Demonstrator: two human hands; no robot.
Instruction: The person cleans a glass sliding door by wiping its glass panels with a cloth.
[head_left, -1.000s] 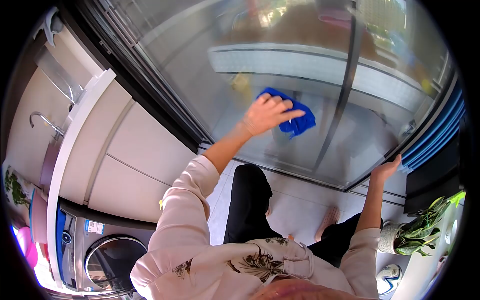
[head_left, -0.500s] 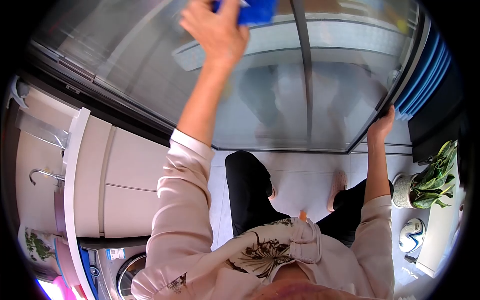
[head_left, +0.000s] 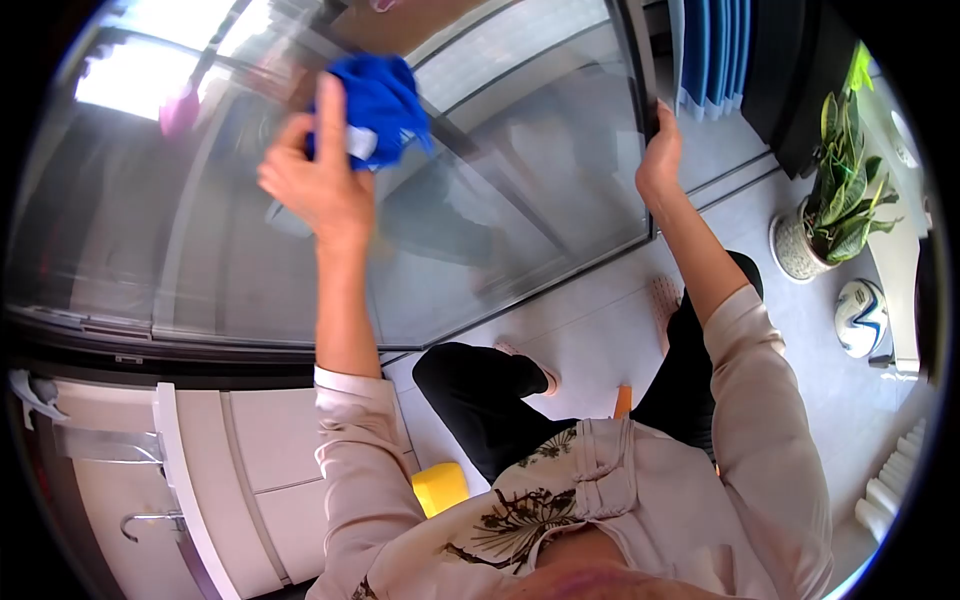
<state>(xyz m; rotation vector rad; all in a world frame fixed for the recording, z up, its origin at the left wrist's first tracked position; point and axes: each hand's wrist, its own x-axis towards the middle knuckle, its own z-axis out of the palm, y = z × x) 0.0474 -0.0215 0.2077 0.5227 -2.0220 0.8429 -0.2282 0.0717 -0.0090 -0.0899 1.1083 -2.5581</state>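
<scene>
A bunched blue cloth point(head_left: 372, 108) lies against the glass door panel point(head_left: 480, 200), under my left hand point(head_left: 322, 175). The fingers of this hand are bent round the cloth's left side, and one finger points up along it. Farther right, my right hand point(head_left: 660, 155) holds the dark edge of the door frame point(head_left: 638, 90). Its fingertips are partly hidden behind that frame.
At left are a white cabinet point(head_left: 285, 440) and a faucet point(head_left: 150, 518). A yellow object point(head_left: 440, 487) is beside my left sleeve. To the right stand blue curtains point(head_left: 712, 55), a potted plant point(head_left: 800, 245) and a ball point(head_left: 860, 317). A metal track crosses the floor.
The cloth and my left hand have moved across the glass to the left. The view has turned, my right hand still at the frame edge. The yellow object has come into view.
</scene>
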